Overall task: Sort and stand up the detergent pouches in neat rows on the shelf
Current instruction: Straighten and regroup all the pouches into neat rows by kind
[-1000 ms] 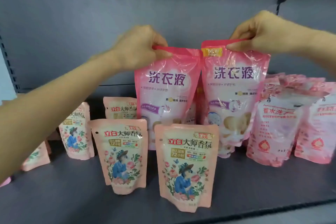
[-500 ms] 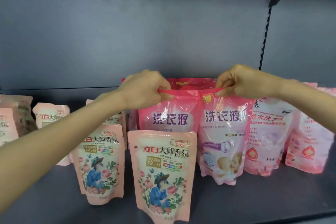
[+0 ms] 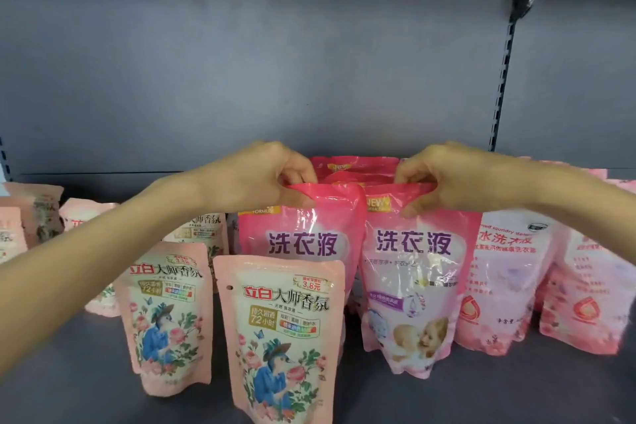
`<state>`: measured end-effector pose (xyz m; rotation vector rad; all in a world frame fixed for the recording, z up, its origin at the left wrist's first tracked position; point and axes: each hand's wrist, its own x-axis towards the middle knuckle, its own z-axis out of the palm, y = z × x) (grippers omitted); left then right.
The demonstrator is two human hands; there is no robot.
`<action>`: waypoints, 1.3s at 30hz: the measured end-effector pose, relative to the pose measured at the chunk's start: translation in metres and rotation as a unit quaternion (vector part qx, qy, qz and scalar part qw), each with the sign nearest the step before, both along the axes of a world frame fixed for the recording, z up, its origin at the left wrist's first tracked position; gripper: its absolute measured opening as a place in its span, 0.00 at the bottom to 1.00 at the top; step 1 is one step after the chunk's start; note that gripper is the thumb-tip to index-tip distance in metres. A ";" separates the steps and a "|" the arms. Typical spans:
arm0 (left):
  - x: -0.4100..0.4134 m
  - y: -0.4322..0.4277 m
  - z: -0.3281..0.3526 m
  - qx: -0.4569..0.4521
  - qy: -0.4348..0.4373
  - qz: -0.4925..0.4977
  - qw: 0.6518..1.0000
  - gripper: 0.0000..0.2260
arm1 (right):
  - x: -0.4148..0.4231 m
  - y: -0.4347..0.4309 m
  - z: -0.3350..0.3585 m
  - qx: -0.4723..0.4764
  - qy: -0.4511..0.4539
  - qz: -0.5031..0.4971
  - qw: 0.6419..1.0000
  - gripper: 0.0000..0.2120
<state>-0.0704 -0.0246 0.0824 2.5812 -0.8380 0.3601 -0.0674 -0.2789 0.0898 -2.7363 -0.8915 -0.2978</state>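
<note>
Two large bright-pink detergent pouches stand side by side at the middle of the shelf. My left hand [image 3: 261, 179] pinches the top edge of the left pink pouch [image 3: 303, 237]. My right hand [image 3: 444, 179] pinches the top edge of the right pink pouch [image 3: 413, 279], which shows a baby picture. More pink pouches of the same kind [image 3: 354, 165] stand behind them. In front stand small peach pouches with a flower picture, one at the front centre [image 3: 278, 337] and one to its left [image 3: 165, 313].
Pale pink pouches [image 3: 506, 279] lean at the right, another [image 3: 592, 293] beside them. More small peach pouches [image 3: 31, 217] sit at the far left. The grey shelf floor [image 3: 481, 389] runs along the front; the grey back panel [image 3: 275, 62] rises behind.
Both hands have lowered the two large pink pouches onto the shelf, in front of the same kind of pouch. The camera view has tilted upward.
</note>
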 end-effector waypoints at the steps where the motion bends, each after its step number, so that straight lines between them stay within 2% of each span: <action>1: -0.001 -0.001 0.000 -0.010 -0.001 0.000 1.000 0.04 | -0.001 0.001 -0.002 -0.009 -0.017 -0.002 1.000 0.07; 9: -0.004 0.000 -0.001 -0.008 -0.065 0.060 0.996 0.04 | 0.000 0.005 -0.011 0.021 -0.101 -0.005 0.995 0.08; 13: -0.007 -0.001 -0.003 -0.028 -0.042 0.038 0.998 0.04 | -0.004 0.001 -0.011 0.010 -0.085 -0.004 0.996 0.07; 16: -0.011 0.002 -0.004 -0.037 -0.024 0.022 0.999 0.04 | -0.011 -0.002 -0.011 -0.001 -0.077 -0.012 0.997 0.10; 20: -0.021 0.010 -0.006 -0.048 -0.037 0.030 0.998 0.07 | -0.020 0.004 -0.013 0.003 -0.106 -0.041 0.994 0.06; 22: -0.029 0.019 -0.004 -0.055 -0.036 0.030 0.997 0.09 | -0.026 0.011 -0.010 0.026 -0.169 -0.039 0.984 0.07; 25: -0.042 0.044 -0.001 -0.105 -0.010 0.020 0.994 0.16 | -0.047 0.027 -0.010 0.140 -0.250 0.003 0.958 0.03; 27: -0.050 0.068 -0.006 -0.140 0.005 0.012 0.990 0.16 | -0.066 0.043 -0.021 0.222 -0.226 0.031 0.948 0.06; 30: -0.055 0.108 -0.022 -0.141 0.034 0.023 0.989 0.10 | -0.086 0.070 -0.047 0.260 -0.082 0.077 0.959 0.13; 32: -0.058 0.130 -0.032 -0.124 0.066 0.015 0.990 0.12 | -0.086 0.084 -0.057 0.227 -0.022 0.078 0.971 0.15; 35: -0.061 0.149 -0.042 -0.121 0.092 0.003 0.988 0.17 | -0.080 0.101 -0.057 0.150 0.015 0.049 0.987 0.10; 37: -0.064 0.153 -0.047 -0.132 0.091 0.002 0.987 0.17 | -0.078 0.112 -0.055 0.101 0.023 0.035 0.994 0.04; 39: -0.068 0.153 -0.052 -0.129 0.074 0.008 0.989 0.14 | -0.076 0.120 -0.054 0.071 0.004 0.023 0.997 0.04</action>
